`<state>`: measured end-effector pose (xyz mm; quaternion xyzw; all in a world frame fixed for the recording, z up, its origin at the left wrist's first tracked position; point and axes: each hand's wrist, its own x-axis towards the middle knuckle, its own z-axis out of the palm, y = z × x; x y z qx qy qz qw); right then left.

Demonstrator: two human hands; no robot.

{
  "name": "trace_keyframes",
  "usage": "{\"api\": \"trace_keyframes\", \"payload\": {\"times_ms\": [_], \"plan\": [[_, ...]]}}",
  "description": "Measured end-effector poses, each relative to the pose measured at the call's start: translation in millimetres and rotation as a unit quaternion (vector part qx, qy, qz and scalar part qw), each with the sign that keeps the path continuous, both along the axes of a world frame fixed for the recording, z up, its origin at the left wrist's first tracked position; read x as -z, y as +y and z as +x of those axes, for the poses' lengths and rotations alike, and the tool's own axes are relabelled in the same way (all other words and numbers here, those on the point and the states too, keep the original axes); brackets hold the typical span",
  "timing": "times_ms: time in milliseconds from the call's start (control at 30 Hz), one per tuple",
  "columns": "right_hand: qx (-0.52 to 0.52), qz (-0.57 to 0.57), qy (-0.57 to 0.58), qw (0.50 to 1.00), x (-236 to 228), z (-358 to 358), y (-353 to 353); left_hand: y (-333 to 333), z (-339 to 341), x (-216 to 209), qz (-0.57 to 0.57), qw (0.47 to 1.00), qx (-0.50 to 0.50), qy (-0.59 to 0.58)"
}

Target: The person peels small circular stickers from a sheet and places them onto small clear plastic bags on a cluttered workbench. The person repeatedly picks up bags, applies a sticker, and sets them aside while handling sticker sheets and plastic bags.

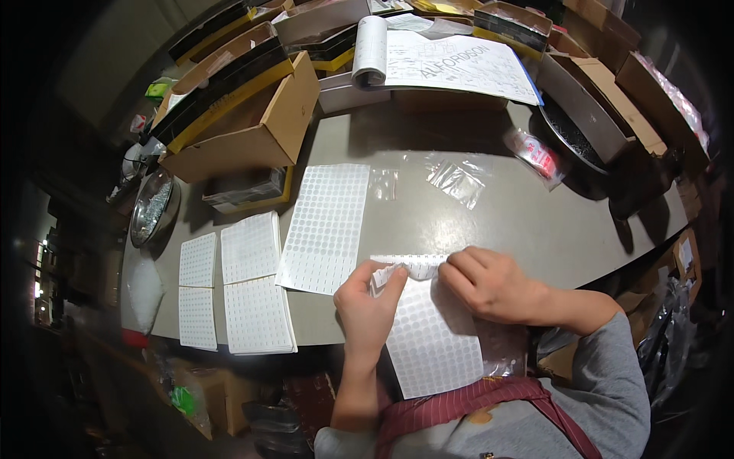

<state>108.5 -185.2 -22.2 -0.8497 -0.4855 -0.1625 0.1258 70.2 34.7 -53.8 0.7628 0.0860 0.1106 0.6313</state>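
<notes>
**Trainee:** Where is the dotted sheet, and how is it held?

**Instructor:** The dotted sheet (436, 336) is at the near edge of the table (428, 226), its lower end reaching the striped apron (409, 417). The left hand (365, 310) pinches the upper left edge between thumb and fingers. The right hand (489, 283) has its fingers closed on the right part of the same edge, which is folded over; its thumb is hidden.

**Trainee:** How does the sheet handle?

**Instructor:** Probably light, smooth and flexible – liable to crease or tear if pulled unevenly. Grip points: both upper corners, with even tension between them. The lower end is unsupported by either hand and may buckle against the apron.

**Trainee:** What surrounds the work, left to right?

**Instructor:** A metal bowl (174, 200) stands at the far left. Next come a narrow paper stack (197, 260), a wider paper stack (251, 249) and, behind them, an open cardboard box (289, 115). A loose sheet (327, 222) lies just beside the left hand – the closest obstruction; contact is unclear. Clear plastic bags (459, 177) lie beyond the hands, and a red-and-white packet (538, 157) sits farther right, well apart from both.
</notes>
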Motion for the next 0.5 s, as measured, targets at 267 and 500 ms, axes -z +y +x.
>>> {"api": "trace_keyframes", "payload": {"times_ms": [267,500], "plan": [[0.013,0.113,0.182,0.977,-42.0,91.3,-19.2,3.7,1.5,3.7,-0.009,1.000,-0.004,0.010],[0.135,0.022,0.104,0.985,4.1,98.0,-35.9,4.6,-0.8,0.3,0.027,1.000,-0.009,0.010]]}}
